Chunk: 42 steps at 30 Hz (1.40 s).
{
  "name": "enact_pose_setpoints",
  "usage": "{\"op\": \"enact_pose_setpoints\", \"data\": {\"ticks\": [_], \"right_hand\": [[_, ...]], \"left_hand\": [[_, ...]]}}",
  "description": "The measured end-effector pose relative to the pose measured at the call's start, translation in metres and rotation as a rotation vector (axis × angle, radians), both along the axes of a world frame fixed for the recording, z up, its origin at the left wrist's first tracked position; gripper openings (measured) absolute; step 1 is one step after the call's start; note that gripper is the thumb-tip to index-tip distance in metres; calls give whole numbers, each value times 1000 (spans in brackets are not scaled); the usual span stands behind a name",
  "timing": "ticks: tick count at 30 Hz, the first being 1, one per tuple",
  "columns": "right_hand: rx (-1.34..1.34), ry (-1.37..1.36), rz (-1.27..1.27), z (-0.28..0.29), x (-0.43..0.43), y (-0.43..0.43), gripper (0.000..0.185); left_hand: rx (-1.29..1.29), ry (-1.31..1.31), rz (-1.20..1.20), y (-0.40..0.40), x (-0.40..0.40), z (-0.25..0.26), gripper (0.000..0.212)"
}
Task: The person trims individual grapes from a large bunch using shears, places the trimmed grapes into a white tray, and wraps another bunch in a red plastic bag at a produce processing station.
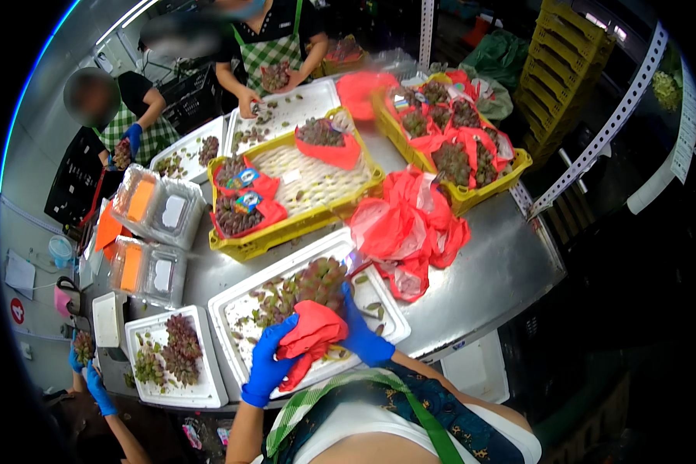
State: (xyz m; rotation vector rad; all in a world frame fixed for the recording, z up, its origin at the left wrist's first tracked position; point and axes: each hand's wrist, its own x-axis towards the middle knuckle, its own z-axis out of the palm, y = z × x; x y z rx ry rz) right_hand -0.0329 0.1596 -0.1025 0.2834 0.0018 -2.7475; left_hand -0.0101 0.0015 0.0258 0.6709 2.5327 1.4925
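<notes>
My left hand (271, 358), in a blue glove, grips a crumpled red wrapping sheet (312, 332) at the near side of a bunch of grapes (321, 283). The bunch is green and dull red, over a white foam tray (394, 318). Against its right side is my right hand (364, 333), also gloved in blue, its fingers partly hidden behind the bunch and the sheet. Loose grapes (272, 301) and stray bits lie in the tray.
Beyond the tray stands a yellow crate (301, 227) with wrapped bunches; another yellow crate (493, 187) is fuller. Red sheets (412, 226) lie heaped on the metal table (487, 278). Clear clamshell boxes (177, 217) stand left. Co-workers handle grapes at the far side and left, near another tray (206, 348).
</notes>
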Motion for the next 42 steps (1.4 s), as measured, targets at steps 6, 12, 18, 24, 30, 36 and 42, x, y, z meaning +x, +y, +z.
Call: {"op": "enact_pose_setpoints", "data": {"ticks": [6,12,18,24,30,36,42], "right_hand": [[-321,199,1,-32,-14,24,39],[29,-308,97,47,20,27,33],[115,-412,155,43,38,18,28],[156,-340,152,-9,44,12,29],[316,-179,214,-36,47,20,35],[-64,-105,201,-3,33,26,21],[246,-78,197,43,16,28,16]], "left_hand": [[448,-7,439,-28,-49,39,55],[86,587,85,118,-132,29,62],[-701,567,-427,225,-176,-92,56],[-654,220,-136,266,-190,-197,41],[-1017,360,-300,265,-179,-135,17],[-217,184,-420,192,-203,-44,35],[400,-66,2,43,-126,2,41]]}}
